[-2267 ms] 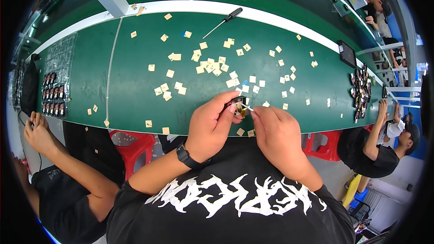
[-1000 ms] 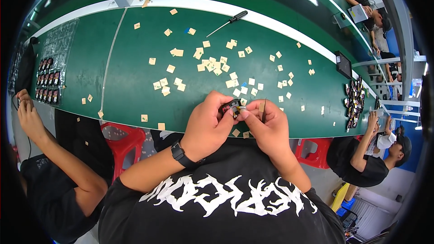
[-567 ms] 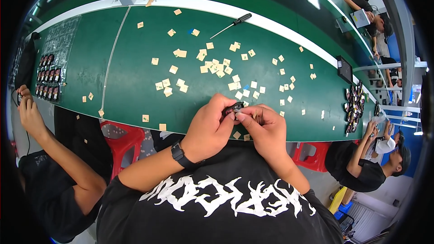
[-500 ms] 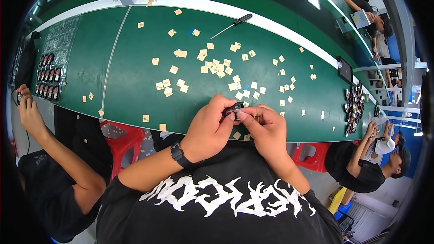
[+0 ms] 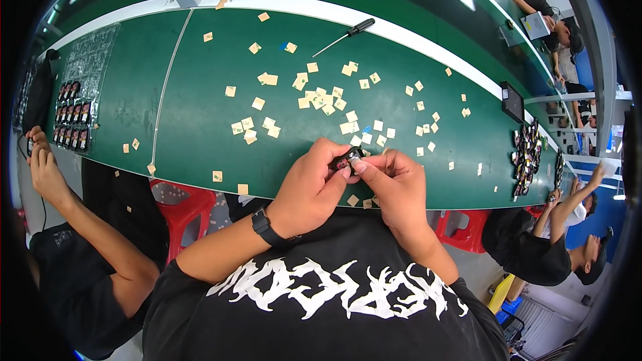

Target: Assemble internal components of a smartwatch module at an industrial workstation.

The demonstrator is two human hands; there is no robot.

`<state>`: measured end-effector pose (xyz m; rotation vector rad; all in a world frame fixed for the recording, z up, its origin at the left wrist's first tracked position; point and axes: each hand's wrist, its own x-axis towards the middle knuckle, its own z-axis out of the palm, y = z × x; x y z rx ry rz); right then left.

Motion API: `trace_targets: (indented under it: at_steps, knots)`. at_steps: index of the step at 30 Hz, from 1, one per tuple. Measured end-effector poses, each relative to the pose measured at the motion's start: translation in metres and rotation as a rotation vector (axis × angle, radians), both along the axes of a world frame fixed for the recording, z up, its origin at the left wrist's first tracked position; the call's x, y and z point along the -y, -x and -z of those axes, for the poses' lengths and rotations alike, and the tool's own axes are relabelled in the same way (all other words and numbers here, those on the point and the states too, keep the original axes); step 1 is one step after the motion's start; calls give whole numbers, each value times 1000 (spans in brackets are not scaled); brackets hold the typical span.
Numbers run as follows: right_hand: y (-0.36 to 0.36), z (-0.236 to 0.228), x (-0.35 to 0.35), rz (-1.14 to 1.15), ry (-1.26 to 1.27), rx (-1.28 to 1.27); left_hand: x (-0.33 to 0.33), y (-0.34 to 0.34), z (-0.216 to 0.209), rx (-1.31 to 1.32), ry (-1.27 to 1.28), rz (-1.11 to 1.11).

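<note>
**Hands close in on the small black part**

We sit at the long green table (image 5: 200, 93), its top strewn with small tan paper squares (image 5: 321, 97); a screwdriver (image 5: 344, 32) lies well beyond them, and trays of dark parts (image 5: 67, 113) rest at the far left. Co-workers sit on both sides of us.

Over the last couple of seconds our view has shifted slightly, yet our hands have stayed at the near table edge and drawn a little tighter together. Our left hand (image 5: 307, 187) is closed around the small black part (image 5: 348, 158), pinching it between thumb and fingers just above the table edge. Our right hand (image 5: 394, 184) presses its fingertips (image 5: 361, 166) against the same part, seemingly working something small onto it; what exactly is too small to tell. We judge the handling is mid-step, not finished.
</note>
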<state>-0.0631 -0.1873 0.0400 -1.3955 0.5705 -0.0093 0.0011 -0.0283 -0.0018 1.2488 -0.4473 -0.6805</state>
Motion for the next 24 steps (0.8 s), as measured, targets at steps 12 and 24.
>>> trace_targets:
  at_steps: [12, 24]
  knots:
    - [-7, 7, 9, -22, 74, -77, -7, -5, 2, -170, 81, 78]
    - [41, 13, 128, 363, 632, 21, -3, -11, -7, -487, 249, 13]
